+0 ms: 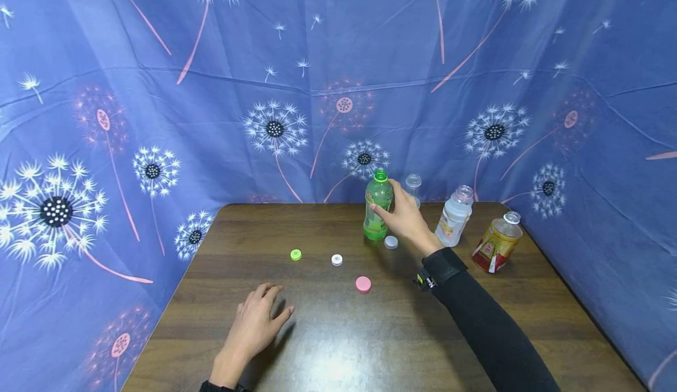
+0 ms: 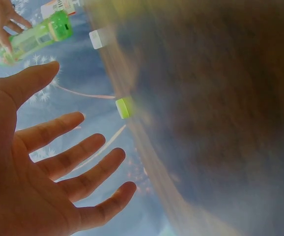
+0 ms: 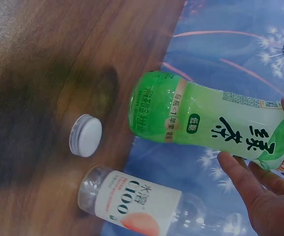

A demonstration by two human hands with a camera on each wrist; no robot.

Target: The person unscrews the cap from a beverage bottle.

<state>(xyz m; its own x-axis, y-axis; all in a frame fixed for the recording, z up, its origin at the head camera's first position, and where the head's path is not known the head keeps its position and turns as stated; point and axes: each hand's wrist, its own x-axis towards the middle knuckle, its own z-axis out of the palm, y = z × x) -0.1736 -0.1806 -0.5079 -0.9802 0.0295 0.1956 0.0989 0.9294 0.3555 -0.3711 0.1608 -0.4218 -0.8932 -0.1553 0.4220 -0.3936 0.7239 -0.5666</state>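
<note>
My right hand grips an uncapped green tea bottle around its upper part. In the right wrist view the bottle seems to hang a little above the table, its base over a shadow. A clear bottle with a white label stands beside it, partly hidden behind my hand in the head view. Near the green bottle's base lies a white cap. My left hand hovers over the table's left side, fingers spread and holding nothing. A light green cap is the cap nearest to it.
A white cap and a pink cap lie mid-table. Right of my right hand stand a whitish bottle and a bottle with a red and yellow label, both uncapped. Blue dandelion-patterned cloth hangs around the wooden table.
</note>
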